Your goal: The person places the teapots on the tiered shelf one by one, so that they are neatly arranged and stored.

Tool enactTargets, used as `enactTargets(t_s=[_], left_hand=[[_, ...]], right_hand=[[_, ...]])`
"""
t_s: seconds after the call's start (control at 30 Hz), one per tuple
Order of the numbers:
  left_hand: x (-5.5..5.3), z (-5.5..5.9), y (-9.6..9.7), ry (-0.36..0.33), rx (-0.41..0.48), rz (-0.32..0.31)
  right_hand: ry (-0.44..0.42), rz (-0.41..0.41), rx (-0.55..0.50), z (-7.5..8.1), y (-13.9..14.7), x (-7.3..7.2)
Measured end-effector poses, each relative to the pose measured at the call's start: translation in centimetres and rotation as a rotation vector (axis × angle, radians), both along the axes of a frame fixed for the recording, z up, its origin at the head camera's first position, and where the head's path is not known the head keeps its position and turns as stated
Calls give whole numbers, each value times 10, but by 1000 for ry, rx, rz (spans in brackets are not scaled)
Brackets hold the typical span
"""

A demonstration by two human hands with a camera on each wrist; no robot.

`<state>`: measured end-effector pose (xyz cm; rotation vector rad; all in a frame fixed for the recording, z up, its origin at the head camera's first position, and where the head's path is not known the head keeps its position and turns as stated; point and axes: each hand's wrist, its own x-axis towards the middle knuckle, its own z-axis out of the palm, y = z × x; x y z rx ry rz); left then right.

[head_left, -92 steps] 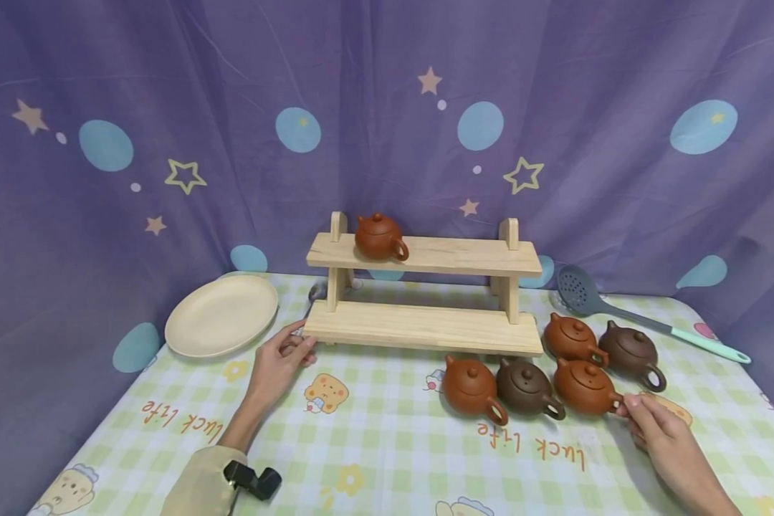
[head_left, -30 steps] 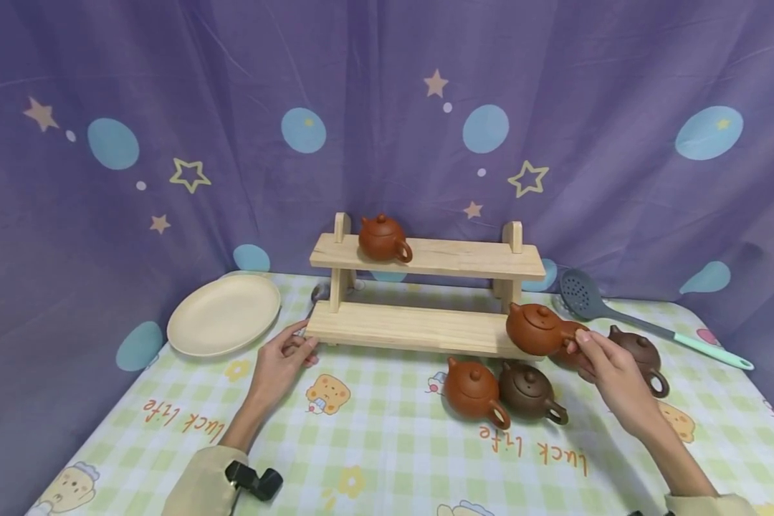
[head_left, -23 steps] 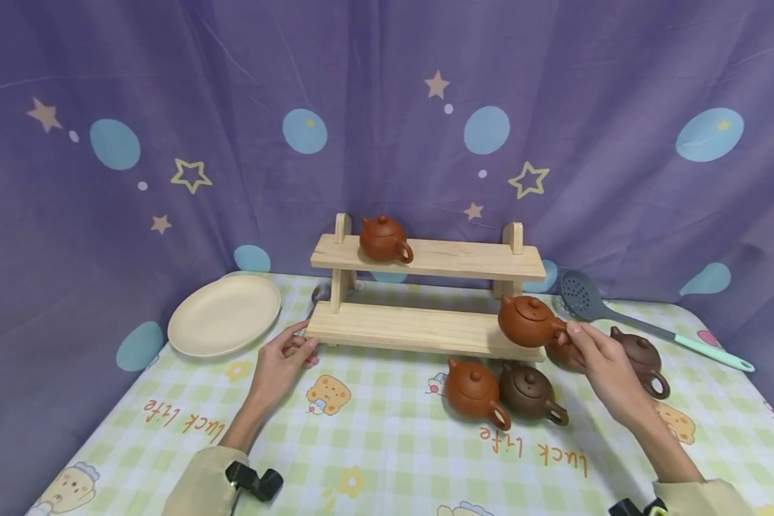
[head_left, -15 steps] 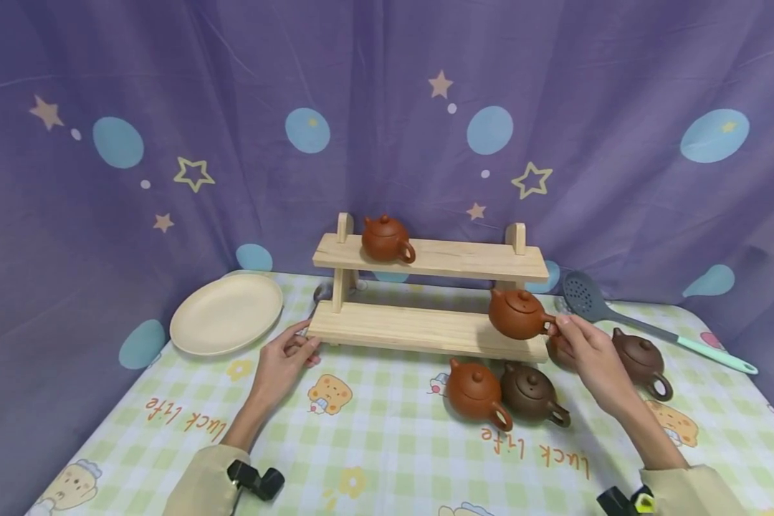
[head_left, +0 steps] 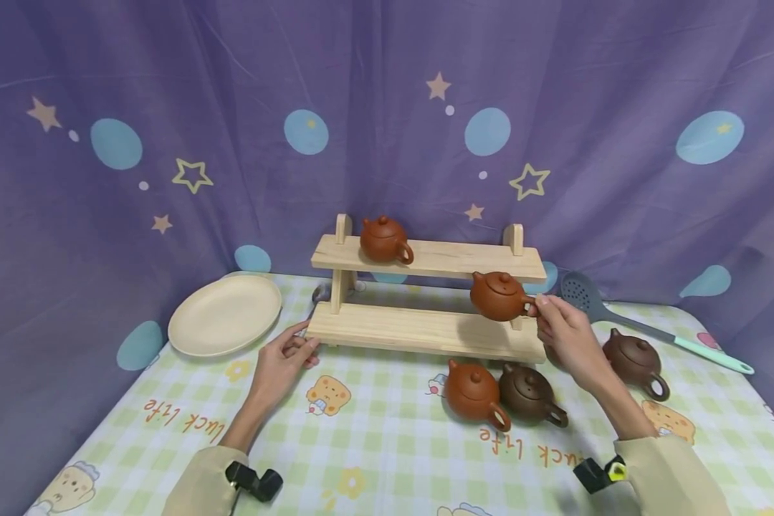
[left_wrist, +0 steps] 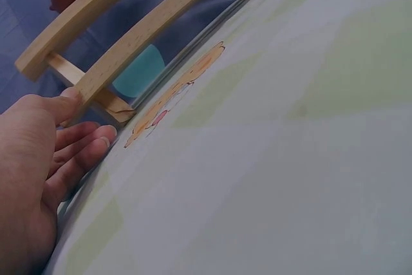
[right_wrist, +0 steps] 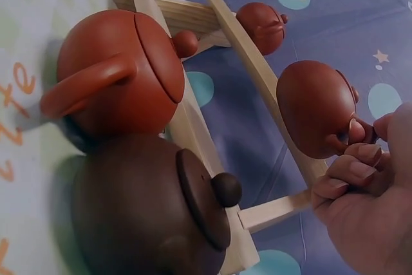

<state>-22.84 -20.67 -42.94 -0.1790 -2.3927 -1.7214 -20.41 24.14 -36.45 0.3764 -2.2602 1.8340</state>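
Purple curtain [head_left: 400, 107] behind, the right hand [head_left: 569, 338] has lifted its teapot [head_left: 498, 298] higher.

We see a reddish-brown clay teapot [head_left: 498, 297], lid on and roughly upright, its spout pointing left; the right hand [head_left: 570, 337] pinches it by the looped handle, above the lower board of a pale wooden two-tier stand [head_left: 419, 330]. The stand sits level, its lower board's left end gripped by the left hand [head_left: 287, 362]. We can't quite tell whether the teapot touches the upper board's front edge.
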Motion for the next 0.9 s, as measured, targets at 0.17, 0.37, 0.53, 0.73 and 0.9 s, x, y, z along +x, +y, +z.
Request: enactTargets(t_s=[0.17, 0.37, 0.53, 0.73, 0.9], left_hand=[[-9, -14, -5, 4, 13, 2], [-14, -25, -10, 32, 33, -6], [-14, -25, -10, 29, 34, -7], [-7, -12, -4, -3, 15, -3], [3, 5, 1, -3, 1, -8]], right_hand=[[-4, 3, -17, 3, -7, -8], [-9, 9, -21, 6, -14, -14], [0, 11, -8, 10, -20, -19], [-13, -7, 2, 14, -25, -25], [-25, -31, 23, 18, -29, -30]])
